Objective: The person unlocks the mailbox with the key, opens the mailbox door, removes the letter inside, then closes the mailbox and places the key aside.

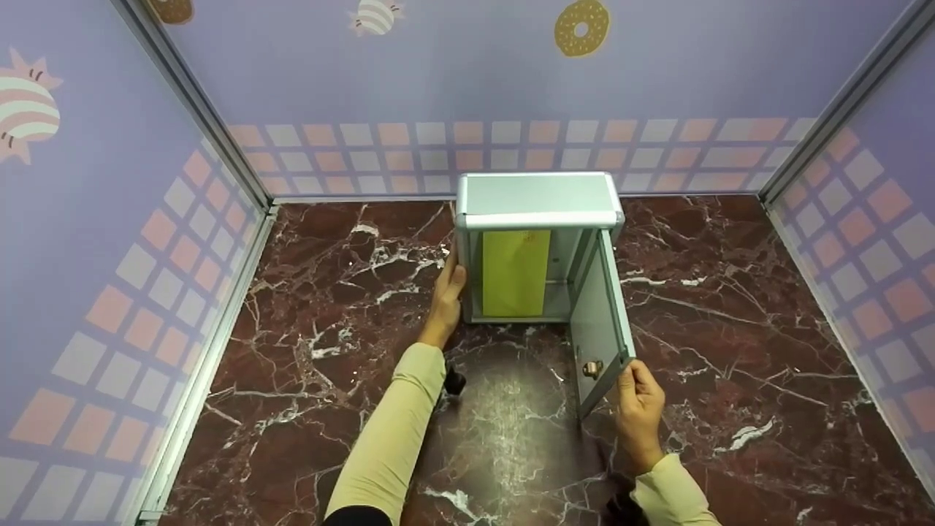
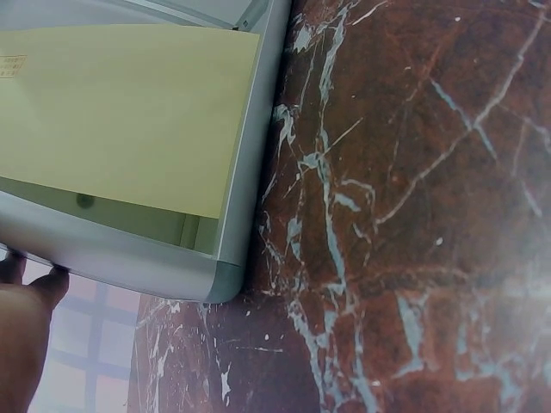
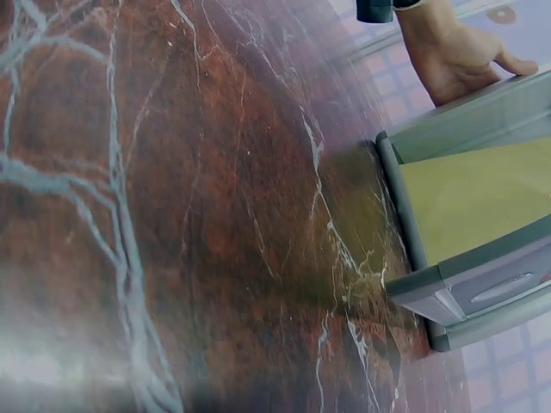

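A silver metal cabinet stands upright on the marbled surface, its front door swung out on the right side. Inside, a yellow envelope leans upright, with small red print showing in the left wrist view. My left hand rests against the cabinet's left side, fingers straight along the wall and thumb near the front edge. With thumb and fingers, my right hand pinches the door's free edge. A small metal lock sits on the door's inner face, close to that edge. The right wrist view does not show the right hand.
Dark red marbled tabletop surrounds the cabinet. Purple panels with pink and white squares enclose it at the back, left and right. A metal rail runs along the left edge.
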`<action>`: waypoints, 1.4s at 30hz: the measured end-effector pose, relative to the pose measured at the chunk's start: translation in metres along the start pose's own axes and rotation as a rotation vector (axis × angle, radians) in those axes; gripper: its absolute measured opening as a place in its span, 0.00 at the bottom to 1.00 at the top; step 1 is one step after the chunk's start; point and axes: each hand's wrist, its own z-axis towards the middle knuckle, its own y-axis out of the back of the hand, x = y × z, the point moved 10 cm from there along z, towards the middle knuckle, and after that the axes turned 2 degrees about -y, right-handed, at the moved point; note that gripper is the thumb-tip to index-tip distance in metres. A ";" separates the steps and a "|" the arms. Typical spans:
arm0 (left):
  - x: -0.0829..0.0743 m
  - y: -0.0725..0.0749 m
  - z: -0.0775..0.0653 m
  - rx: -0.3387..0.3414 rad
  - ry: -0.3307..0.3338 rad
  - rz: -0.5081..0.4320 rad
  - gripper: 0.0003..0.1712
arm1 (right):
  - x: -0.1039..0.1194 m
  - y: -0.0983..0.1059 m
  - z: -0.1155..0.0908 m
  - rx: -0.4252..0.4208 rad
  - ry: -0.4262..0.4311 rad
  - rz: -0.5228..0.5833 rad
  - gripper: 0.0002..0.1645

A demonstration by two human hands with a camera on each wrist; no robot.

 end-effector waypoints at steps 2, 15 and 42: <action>0.000 0.000 0.000 -0.003 -0.001 0.004 0.48 | -0.001 0.001 0.001 -0.009 -0.014 0.004 0.11; 0.000 0.000 -0.001 0.007 0.009 0.004 0.44 | -0.006 0.006 0.003 0.000 -0.100 0.135 0.15; 0.002 -0.002 0.000 0.032 0.021 -0.009 0.55 | -0.012 0.017 0.007 -0.047 -0.137 0.273 0.16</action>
